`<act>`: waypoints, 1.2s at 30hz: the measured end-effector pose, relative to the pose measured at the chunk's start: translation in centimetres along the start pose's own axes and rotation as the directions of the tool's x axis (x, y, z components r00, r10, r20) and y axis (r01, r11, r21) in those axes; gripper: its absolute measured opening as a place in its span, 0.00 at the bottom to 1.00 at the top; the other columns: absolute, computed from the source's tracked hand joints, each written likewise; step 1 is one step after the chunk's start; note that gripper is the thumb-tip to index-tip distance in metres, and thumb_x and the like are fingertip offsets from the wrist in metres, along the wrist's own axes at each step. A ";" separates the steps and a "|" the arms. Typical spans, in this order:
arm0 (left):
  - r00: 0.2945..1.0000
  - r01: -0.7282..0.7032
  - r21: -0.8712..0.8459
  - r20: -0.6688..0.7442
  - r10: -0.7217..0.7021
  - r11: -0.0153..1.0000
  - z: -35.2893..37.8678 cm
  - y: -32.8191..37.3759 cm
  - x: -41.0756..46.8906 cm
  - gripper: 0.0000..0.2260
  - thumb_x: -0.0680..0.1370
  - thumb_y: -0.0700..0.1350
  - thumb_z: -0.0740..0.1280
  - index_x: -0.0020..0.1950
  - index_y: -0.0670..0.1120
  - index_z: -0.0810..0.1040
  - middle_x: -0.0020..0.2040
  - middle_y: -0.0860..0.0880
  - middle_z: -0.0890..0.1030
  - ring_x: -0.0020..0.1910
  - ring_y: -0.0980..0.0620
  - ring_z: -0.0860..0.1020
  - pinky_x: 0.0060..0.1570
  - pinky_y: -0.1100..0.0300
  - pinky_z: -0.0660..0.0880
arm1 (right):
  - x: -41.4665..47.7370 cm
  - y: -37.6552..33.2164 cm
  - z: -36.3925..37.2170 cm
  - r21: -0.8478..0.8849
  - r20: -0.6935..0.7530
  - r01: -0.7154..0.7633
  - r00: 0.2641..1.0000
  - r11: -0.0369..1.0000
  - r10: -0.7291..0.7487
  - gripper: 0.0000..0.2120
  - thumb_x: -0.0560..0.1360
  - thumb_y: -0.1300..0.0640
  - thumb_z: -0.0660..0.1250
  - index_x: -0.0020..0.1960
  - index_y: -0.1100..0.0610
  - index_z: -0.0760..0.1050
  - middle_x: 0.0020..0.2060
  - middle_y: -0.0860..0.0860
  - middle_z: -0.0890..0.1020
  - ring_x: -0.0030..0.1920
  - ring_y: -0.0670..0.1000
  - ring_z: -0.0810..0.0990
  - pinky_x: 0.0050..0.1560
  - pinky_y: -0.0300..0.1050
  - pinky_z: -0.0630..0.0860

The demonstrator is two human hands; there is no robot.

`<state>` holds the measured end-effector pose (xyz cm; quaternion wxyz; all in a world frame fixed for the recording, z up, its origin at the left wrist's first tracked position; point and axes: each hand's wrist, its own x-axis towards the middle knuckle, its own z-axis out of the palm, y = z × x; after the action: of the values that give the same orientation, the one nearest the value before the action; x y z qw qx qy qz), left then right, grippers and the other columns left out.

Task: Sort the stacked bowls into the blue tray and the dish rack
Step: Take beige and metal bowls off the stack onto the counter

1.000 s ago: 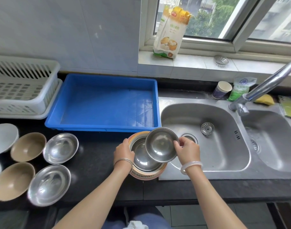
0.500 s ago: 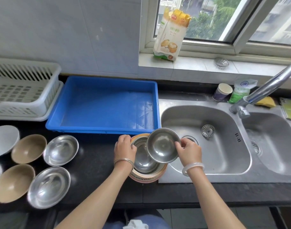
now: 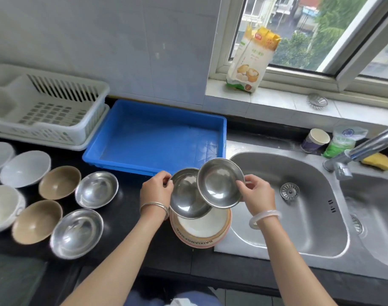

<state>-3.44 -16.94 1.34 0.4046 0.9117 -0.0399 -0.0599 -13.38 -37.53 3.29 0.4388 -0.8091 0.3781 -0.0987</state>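
Head view: left hand point(image 3: 156, 192) pinches the rim of a round steel bowl point(image 3: 185, 198); right hand point(image 3: 258, 196) pinches a smaller round steel bowl point(image 3: 219, 184) overlapping it, mouths tilted upward. Both hang over an orange-rimmed white bowl point(image 3: 203, 229) at the front edge of the black counter point(image 3: 126, 208).

The black stone worktop point(image 3: 126, 228) carries a white slatted plastic dish rack point(image 3: 49, 111) at its far left, with a shallow blue plastic tray point(image 3: 157, 138) just beside it. In front of the rack, white bowls point(image 3: 24, 168), tan bowls point(image 3: 59, 182) and shiny steel bowls point(image 3: 96, 189) stand open side up in two rows. An orange-rimmed round bowl with a white inside point(image 3: 201, 237) stands by the stainless steel sink point(image 3: 299, 217).
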 end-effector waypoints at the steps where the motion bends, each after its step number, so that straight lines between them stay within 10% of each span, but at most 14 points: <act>1: 1.000 0.017 -0.006 -0.019 -0.017 1.000 -0.7 -0.4 -0.1 0.03 0.75 0.41 0.65 0.44 0.46 0.79 0.37 0.53 0.80 0.36 0.54 0.78 0.33 0.66 0.70 | 0.1 -0.5 0.3 0.018 0.018 0.016 1.000 1.000 -0.016 0.03 0.71 0.56 0.68 0.40 0.54 0.80 0.32 0.49 0.83 0.34 0.52 0.83 0.42 0.47 0.80; 15: 0.915 0.377 -0.057 -0.132 -0.381 0.925 -7.4 -11.0 -3.7 0.04 0.73 0.39 0.68 0.46 0.42 0.81 0.40 0.48 0.82 0.42 0.47 0.79 0.43 0.58 0.73 | 0.9 -7.0 13.7 -0.156 0.440 0.209 0.890 0.965 -0.122 0.05 0.73 0.57 0.66 0.48 0.56 0.77 0.38 0.55 0.81 0.39 0.58 0.80 0.43 0.45 0.75; 25: 0.869 0.465 -0.025 -0.175 -0.462 0.885 -7.5 -15.5 -6.0 0.02 0.73 0.40 0.68 0.41 0.45 0.78 0.35 0.53 0.78 0.35 0.52 0.76 0.28 0.65 0.64 | 1.6 -6.7 21.7 -0.422 0.527 0.295 0.849 0.857 -0.033 0.12 0.74 0.59 0.61 0.56 0.55 0.76 0.49 0.57 0.81 0.47 0.58 0.76 0.43 0.42 0.68; 36: 0.862 0.477 -0.035 -0.175 -0.476 0.878 -6.6 -16.4 -6.2 0.07 0.73 0.41 0.67 0.37 0.44 0.72 0.38 0.47 0.78 0.36 0.46 0.76 0.34 0.56 0.71 | 1.0 -6.1 23.7 -0.476 0.521 0.204 0.849 0.855 0.088 0.08 0.73 0.60 0.61 0.35 0.54 0.70 0.34 0.53 0.77 0.40 0.60 0.79 0.40 0.47 0.77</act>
<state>-8.28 -0.37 -5.96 0.3750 0.8967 0.2227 -0.0758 2.17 -21.16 -6.19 0.2894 -0.9034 0.2304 0.2168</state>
